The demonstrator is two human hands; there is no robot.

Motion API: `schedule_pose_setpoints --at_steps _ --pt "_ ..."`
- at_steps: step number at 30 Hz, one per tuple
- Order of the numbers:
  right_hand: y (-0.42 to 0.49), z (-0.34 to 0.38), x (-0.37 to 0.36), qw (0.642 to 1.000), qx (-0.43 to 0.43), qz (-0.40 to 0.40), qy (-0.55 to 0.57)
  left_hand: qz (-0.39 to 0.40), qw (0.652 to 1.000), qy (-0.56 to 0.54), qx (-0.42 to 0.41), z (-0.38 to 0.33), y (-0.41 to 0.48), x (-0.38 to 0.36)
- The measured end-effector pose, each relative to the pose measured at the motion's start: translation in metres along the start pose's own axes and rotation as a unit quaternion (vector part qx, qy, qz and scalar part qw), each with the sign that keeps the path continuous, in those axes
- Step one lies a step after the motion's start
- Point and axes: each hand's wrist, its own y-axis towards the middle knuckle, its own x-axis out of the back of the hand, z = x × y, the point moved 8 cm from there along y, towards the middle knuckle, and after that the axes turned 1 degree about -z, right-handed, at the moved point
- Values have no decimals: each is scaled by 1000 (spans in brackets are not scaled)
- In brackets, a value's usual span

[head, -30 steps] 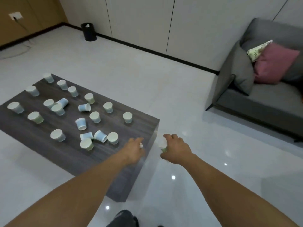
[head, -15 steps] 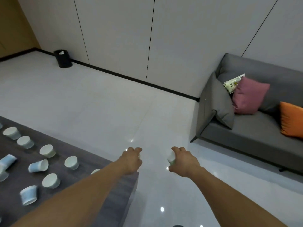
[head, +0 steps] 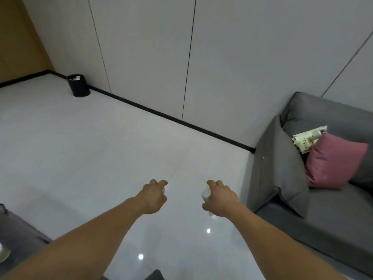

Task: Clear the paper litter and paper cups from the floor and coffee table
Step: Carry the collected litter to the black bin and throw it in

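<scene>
You now face the bin, worktop left behind; right hand grips a cup, left hand pinches perhaps paper.

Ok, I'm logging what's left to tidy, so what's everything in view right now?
waste bin: one, black, by far wall, white paper inside
sofa: one, grey, right
grey cushion: one, against sofa arm
pink cushion: one, on sofa
printed paper: one, white-green, behind pink cushion
coffee table: one, dark grey, lower left
cut-off cup: one, pale green, on coffee table
paper cup: one, white and green, held
white scrap: one, barely showing, held
left hand: fingers curled round the white scrap
right hand: fingers curled round the paper cup
</scene>
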Motion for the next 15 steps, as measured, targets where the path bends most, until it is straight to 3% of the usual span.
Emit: schedule_pose_setpoints --at_steps 9,15 --pt "230 114 32 992 93 49 -66 -3 994 -63 86 120 162 88" --pt "371 230 64 987 125 80 -66 -16 989 -64 135 219 243 202"
